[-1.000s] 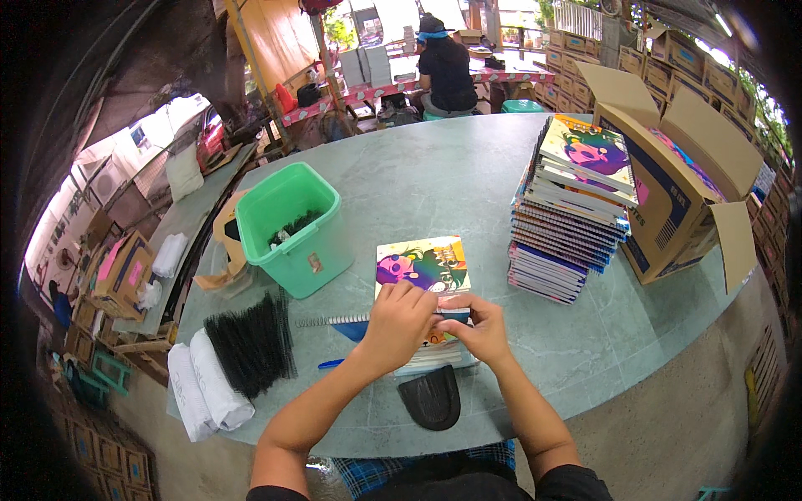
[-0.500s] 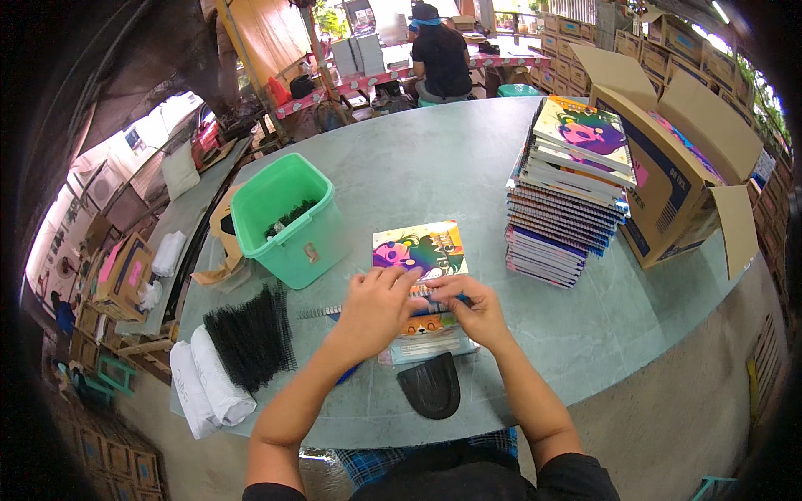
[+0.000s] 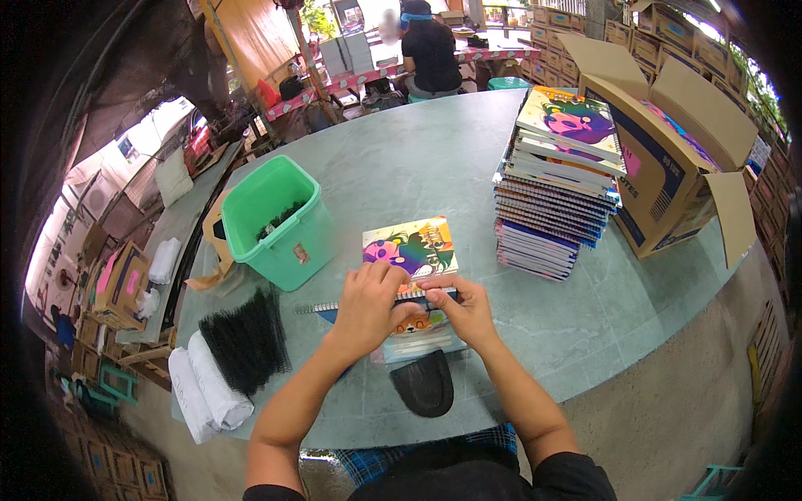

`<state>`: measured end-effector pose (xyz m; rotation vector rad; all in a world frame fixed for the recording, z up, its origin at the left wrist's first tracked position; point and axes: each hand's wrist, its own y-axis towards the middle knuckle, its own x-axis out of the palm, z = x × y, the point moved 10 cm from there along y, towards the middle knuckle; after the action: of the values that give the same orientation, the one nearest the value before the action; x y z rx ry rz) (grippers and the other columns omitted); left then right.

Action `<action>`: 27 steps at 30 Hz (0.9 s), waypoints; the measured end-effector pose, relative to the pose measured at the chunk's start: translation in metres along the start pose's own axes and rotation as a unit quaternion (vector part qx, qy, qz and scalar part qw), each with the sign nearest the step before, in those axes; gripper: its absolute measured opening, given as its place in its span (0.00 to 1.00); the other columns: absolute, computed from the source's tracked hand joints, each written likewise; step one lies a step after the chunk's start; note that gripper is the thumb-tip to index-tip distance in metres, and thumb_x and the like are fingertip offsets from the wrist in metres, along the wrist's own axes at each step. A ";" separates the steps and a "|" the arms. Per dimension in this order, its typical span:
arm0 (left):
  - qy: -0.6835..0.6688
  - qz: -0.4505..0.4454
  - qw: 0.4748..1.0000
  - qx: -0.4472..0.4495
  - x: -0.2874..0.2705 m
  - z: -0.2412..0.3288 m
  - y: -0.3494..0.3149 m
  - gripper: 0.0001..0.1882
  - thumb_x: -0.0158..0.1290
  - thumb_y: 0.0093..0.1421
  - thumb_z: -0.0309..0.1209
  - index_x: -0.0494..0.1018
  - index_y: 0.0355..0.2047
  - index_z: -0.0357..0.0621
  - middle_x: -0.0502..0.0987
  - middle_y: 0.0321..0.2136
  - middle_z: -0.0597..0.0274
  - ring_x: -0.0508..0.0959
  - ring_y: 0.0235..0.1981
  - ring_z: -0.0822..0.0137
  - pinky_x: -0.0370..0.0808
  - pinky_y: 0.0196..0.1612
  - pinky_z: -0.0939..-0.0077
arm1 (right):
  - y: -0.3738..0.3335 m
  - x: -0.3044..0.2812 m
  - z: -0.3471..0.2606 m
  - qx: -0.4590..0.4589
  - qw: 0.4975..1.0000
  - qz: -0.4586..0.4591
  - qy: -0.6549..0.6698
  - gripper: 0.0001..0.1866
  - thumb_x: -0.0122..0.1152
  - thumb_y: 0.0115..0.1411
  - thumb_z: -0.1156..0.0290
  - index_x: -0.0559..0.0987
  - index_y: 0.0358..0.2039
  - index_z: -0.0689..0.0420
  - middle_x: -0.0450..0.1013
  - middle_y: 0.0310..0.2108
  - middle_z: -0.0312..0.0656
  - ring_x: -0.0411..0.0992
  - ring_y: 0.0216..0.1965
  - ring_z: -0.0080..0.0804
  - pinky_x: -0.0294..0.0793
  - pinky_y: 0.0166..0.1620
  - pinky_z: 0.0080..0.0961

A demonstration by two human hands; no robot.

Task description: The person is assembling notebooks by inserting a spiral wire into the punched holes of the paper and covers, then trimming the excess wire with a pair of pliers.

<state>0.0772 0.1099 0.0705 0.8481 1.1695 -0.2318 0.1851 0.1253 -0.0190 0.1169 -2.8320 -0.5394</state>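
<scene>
A notebook (image 3: 418,242) with a bright cartoon cover lies in front of me, its near edge under my fingers. A spiral binding coil (image 3: 316,308) runs along that edge, and its loose end sticks out to the left. My left hand (image 3: 372,305) is closed over the coil, fingers bent and thumb towards the right. My right hand (image 3: 464,311) pinches the coil near its right end; its fingertips partly hide the spot. Below the hands lies another notebook (image 3: 413,324) with an animal face. Nearest me is a black rounded pad (image 3: 424,384).
A tall stack of spiral notebooks (image 3: 555,192) stands at right, beside an open cardboard box (image 3: 647,179). At left are a green bin (image 3: 288,250) holding black coils, a bundle of black coils (image 3: 245,342) and white rolls (image 3: 209,384). A person (image 3: 431,54) sits at a far table.
The view has shifted slightly, so most things sit a little further left. Both hands stay at the notebook's edge; the left fingers have come down lower over the coil.
</scene>
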 end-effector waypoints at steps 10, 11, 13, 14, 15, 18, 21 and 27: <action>-0.037 -0.061 0.997 -0.023 0.013 -0.007 -0.002 0.10 0.54 0.55 0.36 0.74 0.31 0.41 0.74 0.29 0.58 0.72 0.35 0.57 0.65 0.37 0.66 | -0.005 -0.004 -0.006 -0.027 0.998 -0.003 -0.056 0.12 0.58 0.56 0.76 0.75 0.42 0.61 0.73 0.43 0.42 0.71 0.43 0.27 0.69 0.47 0.23; -0.028 -0.051 0.998 -0.014 0.011 -0.004 0.000 0.10 0.54 0.55 0.35 0.73 0.31 0.41 0.74 0.29 0.57 0.71 0.35 0.57 0.65 0.38 0.65 | -0.005 -0.004 -0.012 -0.061 0.998 -0.004 -0.015 0.12 0.58 0.56 0.76 0.76 0.42 0.61 0.74 0.42 0.42 0.71 0.43 0.27 0.69 0.47 0.23; -0.007 -0.029 1.000 0.003 0.003 0.002 0.002 0.10 0.53 0.55 0.34 0.73 0.32 0.41 0.73 0.29 0.57 0.71 0.36 0.56 0.65 0.38 0.65 | -0.004 -0.002 -0.014 -0.041 0.999 -0.006 0.010 0.11 0.55 0.57 0.77 0.75 0.42 0.63 0.73 0.45 0.44 0.70 0.46 0.27 0.68 0.49 0.24; -0.016 -0.016 1.000 0.001 0.002 0.004 0.003 0.10 0.54 0.54 0.35 0.72 0.32 0.42 0.73 0.28 0.58 0.71 0.35 0.57 0.65 0.37 0.64 | -0.004 0.000 -0.015 -0.032 0.999 -0.009 0.022 0.11 0.54 0.58 0.77 0.75 0.42 0.63 0.72 0.46 0.45 0.70 0.47 0.27 0.68 0.50 0.24; -0.025 -0.004 1.000 0.000 0.001 0.006 0.004 0.11 0.54 0.54 0.36 0.72 0.32 0.43 0.72 0.26 0.59 0.71 0.34 0.58 0.65 0.36 0.64 | -0.004 0.000 -0.006 -0.006 1.000 -0.017 0.004 0.11 0.54 0.58 0.78 0.75 0.42 0.63 0.73 0.45 0.45 0.70 0.47 0.27 0.68 0.51 0.24; -0.036 0.000 0.999 0.005 0.007 0.012 0.005 0.11 0.54 0.54 0.37 0.71 0.31 0.43 0.72 0.25 0.59 0.71 0.32 0.59 0.65 0.35 0.63 | -0.006 -0.008 0.003 -0.003 0.999 -0.029 -0.037 0.10 0.53 0.58 0.79 0.75 0.41 0.64 0.73 0.44 0.45 0.71 0.46 0.28 0.69 0.51 0.25; -0.022 -0.038 0.999 0.009 0.016 0.003 0.001 0.11 0.53 0.55 0.37 0.73 0.32 0.43 0.73 0.27 0.59 0.71 0.32 0.59 0.66 0.35 0.63 | -0.011 -0.007 -0.022 -0.072 0.997 0.000 -0.009 0.10 0.54 0.57 0.79 0.76 0.40 0.63 0.75 0.41 0.44 0.72 0.43 0.26 0.70 0.48 0.23; -0.046 -0.047 0.998 0.001 0.017 0.003 0.000 0.11 0.53 0.55 0.37 0.74 0.30 0.42 0.72 0.26 0.59 0.72 0.34 0.58 0.67 0.36 0.65 | -0.008 -0.017 -0.004 0.021 0.993 0.024 -0.113 0.11 0.55 0.55 0.81 0.76 0.40 0.63 0.76 0.38 0.42 0.73 0.41 0.26 0.70 0.46 0.21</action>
<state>0.0861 0.1126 0.0563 0.7774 1.1241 -0.3456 0.2032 0.1186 -0.0224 -0.0054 -3.0584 -0.5128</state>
